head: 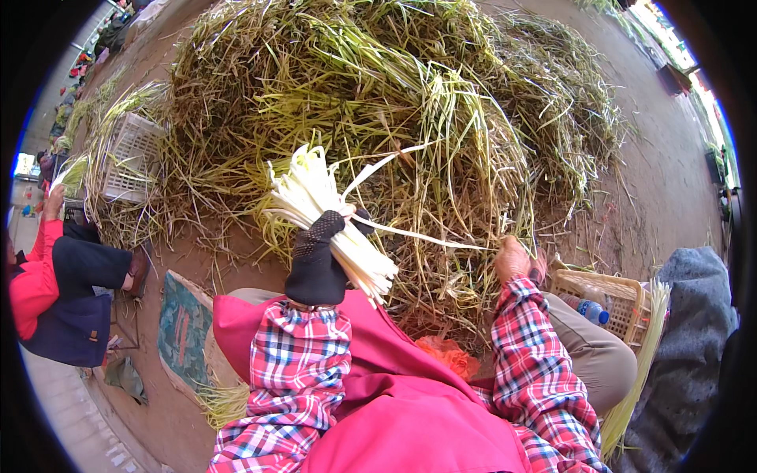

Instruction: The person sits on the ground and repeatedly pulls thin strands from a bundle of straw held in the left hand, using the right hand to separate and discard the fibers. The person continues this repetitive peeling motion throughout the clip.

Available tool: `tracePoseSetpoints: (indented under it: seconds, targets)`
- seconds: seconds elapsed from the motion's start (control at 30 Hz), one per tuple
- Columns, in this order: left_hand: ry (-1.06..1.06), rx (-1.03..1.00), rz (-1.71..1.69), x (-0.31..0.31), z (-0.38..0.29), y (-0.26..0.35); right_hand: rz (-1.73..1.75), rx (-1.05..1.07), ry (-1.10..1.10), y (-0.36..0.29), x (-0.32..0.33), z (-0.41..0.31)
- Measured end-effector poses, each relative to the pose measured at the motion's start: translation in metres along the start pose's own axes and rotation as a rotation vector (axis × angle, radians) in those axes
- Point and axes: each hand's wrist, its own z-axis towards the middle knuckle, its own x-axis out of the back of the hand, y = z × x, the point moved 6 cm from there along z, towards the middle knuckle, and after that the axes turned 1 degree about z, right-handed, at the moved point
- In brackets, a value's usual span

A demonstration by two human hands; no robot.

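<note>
My left hand (322, 254), in a black glove, is closed around a bundle of pale white and yellow stalks (361, 254). The bundle tilts, its bushy end towards the upper left. One pale strand (423, 237) runs from the grip across to my right hand (513, 260), which is bare and closed on its far end. Another strand sticks out from the grip to the upper right. Part of the right hand's fingers is blurred. Just beyond both hands lies a large heap of green and dry leaves (355, 112).
At the right, a tan plastic basket (627, 295) holds a plastic bottle (591, 310), beside long pale stalks (641, 360) and grey cloth (689, 325). A white crate (133, 156) stands at the left, near a seated co-worker (65, 278). Orange plastic (450, 356) lies by my lap.
</note>
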Motion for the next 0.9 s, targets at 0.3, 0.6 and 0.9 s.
tracePoseSetpoints:
  seconds: [0.3,0.6,0.9]
  targets:
    - [-0.096,0.098,0.057,-0.002,-0.002,0.001,0.782,1.114,-0.486,-0.173,0.049,-0.088]
    - [-0.036,-0.051,0.075,0.011,-0.009,0.028,0.570,0.689,-0.728,-0.107,-0.010,-0.041]
    - [0.054,-0.020,0.095,0.014,-0.009,0.026,0.081,0.244,-0.235,-0.010,-0.029,0.008]
